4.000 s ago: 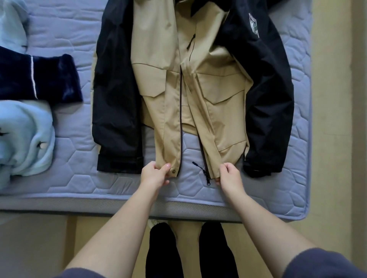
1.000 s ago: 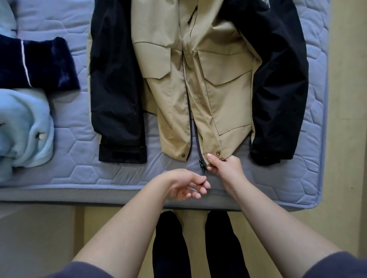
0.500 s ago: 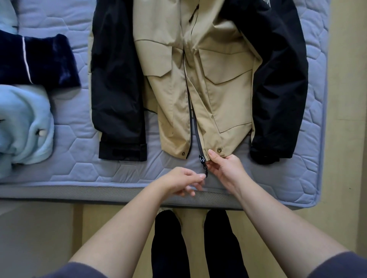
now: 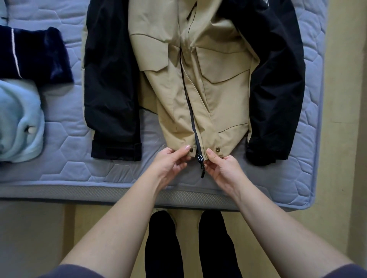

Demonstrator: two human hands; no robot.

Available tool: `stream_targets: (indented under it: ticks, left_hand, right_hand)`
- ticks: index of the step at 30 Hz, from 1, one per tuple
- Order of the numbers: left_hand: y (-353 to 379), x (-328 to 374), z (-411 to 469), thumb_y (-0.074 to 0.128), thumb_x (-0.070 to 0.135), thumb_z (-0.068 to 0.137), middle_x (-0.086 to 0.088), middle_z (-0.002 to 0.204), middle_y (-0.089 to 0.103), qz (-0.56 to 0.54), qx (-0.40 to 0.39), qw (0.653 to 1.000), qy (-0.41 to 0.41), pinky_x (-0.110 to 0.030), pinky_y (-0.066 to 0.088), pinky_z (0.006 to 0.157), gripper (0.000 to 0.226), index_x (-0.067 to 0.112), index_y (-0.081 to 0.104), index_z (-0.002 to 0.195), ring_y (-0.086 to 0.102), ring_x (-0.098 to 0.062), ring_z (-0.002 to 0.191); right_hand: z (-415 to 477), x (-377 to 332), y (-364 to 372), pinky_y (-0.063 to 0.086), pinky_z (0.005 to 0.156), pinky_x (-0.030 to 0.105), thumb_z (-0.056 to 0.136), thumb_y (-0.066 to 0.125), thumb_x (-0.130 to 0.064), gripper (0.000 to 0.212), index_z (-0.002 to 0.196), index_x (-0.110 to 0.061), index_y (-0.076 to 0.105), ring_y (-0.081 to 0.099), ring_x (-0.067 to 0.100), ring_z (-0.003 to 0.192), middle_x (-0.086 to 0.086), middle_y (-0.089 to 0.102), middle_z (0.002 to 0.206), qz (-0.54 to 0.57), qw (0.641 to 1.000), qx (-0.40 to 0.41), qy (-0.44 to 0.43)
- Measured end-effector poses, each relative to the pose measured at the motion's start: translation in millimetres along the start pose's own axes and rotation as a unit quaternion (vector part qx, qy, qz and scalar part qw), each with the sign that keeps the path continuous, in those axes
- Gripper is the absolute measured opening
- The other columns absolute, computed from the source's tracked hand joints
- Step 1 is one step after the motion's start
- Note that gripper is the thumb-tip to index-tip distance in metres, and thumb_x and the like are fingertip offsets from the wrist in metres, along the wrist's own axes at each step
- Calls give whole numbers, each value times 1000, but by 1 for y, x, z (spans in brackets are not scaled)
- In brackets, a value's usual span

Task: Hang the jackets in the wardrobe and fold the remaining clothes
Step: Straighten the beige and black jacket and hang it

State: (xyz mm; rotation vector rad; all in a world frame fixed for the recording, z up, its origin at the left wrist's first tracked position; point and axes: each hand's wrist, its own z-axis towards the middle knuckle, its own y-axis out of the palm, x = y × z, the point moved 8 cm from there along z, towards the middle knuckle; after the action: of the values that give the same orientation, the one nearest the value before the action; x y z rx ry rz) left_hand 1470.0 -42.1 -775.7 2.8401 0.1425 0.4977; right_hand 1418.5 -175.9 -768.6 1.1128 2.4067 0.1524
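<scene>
No legible text, numbers or brand names. White emblem (image 4: 267, 2) on the black sleeve of the jacket (image 4: 218, 89), cut by frame top, toward the mattress's (image 4: 309, 119) right edge: unreadable.

The mattress (image 4: 65, 127) carries three garments — tan-and-black jacket (image 4: 218, 99), navy fleece (image 4: 37, 55), pale blue fleece (image 4: 17, 119).

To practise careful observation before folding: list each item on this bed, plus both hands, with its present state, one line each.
Tan-and-black jacket: spread flat, front up, on the mattress.
Zip slider: at the bottom hem, zip undone.
Left hand: pinches the hem left of the zip.
Right hand: pinches the hem right of the zip.
Navy garment: lying on the mattress, untouched.
Light blue fleece: crumpled, unfolded.
</scene>
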Motion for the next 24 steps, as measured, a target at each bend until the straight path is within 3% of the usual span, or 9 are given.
stream_targets:
  ticks: [5,14,24]
  left_hand:
    - [4,15,-16,64,2,84,-3,71,70,-30,-21,998,41,-15,51,51,3,4,64,83,65,-7,58]
    - [23,26,-40,66,6,68,-4,66,69,-133,-25,986,96,-16,54,56,14,3,62,81,67,-10,60]
    - [32,29,-46,69,5,66,-5,68,69,-188,-15,974,122,-18,54,57,17,2,63,81,68,-12,62]
  right_hand:
    - [-11,-13,5,52,58,19,75,66,-10,4,74,-8,70,63,9,58,3,70,69,45,999,0,-30]
    - [-23,-20,18,51,53,18,72,67,-13,9,79,-9,66,63,7,57,1,71,70,94,993,24,-69]
    - [-27,-24,24,53,66,23,74,67,-16,18,89,-6,69,66,15,72,8,72,86,107,990,-13,-93]
